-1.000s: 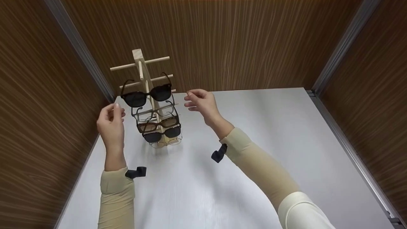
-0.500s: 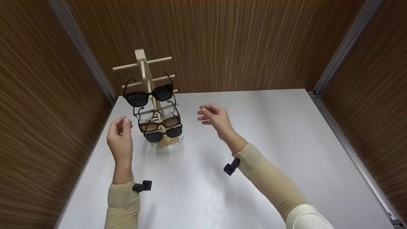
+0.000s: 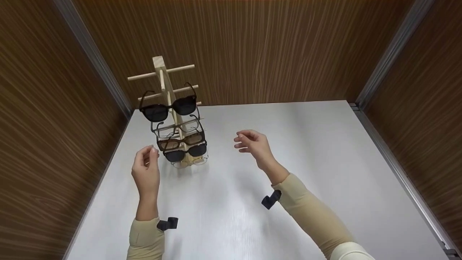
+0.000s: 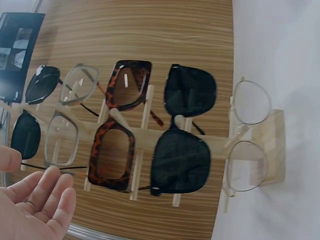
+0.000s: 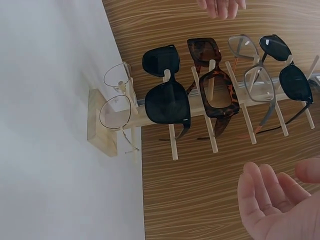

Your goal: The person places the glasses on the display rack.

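A wooden glasses rack (image 3: 158, 62) stands at the back left with several pairs hung one above another. Black sunglasses (image 3: 156, 113) are the topmost pair. Under them come grey clear-lens glasses (image 4: 61, 139), tortoiseshell glasses (image 4: 111, 157) with brown lenses, a second pair of black sunglasses (image 5: 168, 102) and thin wire-rimmed glasses (image 5: 116, 111) at the bottom. My left hand (image 3: 146, 169) is just left of and in front of the rack, fingers loosely curled and holding nothing. Well to the right of the rack, my right hand (image 3: 255, 146) is raised with relaxed fingers, also holding nothing.
The rack's top pegs (image 3: 181, 68) bear no glasses. A white table (image 3: 306, 162) spreads right and forward of the rack. Brown wood-grain panels (image 3: 252, 50) rise behind and at both sides. A dark panel (image 4: 20, 45) shows at the left wrist view's edge.
Both hands have drawn back toward me and shifted right, moving away from the top black sunglasses. The glasses stay in place on the rack; the head view has shifted slightly.
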Tool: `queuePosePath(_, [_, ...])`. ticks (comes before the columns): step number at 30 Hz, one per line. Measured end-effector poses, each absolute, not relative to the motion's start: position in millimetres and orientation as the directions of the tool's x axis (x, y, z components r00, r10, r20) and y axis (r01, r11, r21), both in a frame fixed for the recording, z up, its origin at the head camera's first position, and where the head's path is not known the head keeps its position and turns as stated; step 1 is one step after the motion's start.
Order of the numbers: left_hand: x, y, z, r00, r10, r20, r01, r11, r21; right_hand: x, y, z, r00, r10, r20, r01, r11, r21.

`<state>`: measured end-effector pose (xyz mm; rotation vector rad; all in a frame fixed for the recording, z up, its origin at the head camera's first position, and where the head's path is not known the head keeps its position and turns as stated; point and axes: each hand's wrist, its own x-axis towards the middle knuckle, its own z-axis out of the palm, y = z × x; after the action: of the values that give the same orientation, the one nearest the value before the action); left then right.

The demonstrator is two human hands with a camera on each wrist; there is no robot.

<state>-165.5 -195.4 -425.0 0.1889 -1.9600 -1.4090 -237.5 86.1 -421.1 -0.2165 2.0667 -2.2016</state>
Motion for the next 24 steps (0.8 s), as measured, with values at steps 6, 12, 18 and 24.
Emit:
queuePosePath(6, [-172,-205,-460,-0.762,-0.489,0.424,0.26,0.368,0.893,-231,93,-430,-0.983,-0.18,0.036,-0.029,-0.043,-0.999])
queuePosePath(12, [-165,-194,-463,-0.792,-0.466,0.395,0.236,0.364,0.901,-228,104,-440,-0.99,-0.138,0.015,-0.013,-0.018,-1.0])
queuePosePath(18, [-162,-187,-485,-0.822,-0.447,0.352,0.212,0.332,0.919,-222,117,-454,-0.994,-0.105,-0.023,0.022,0.008,-1.0])
queuePosePath(24, [-161,-179,-508,-0.84,-0.433,0.328,0.197,0.321,0.927,-217,132,-471,-0.996,-0.068,-0.056,0.055,0.009,-0.998])
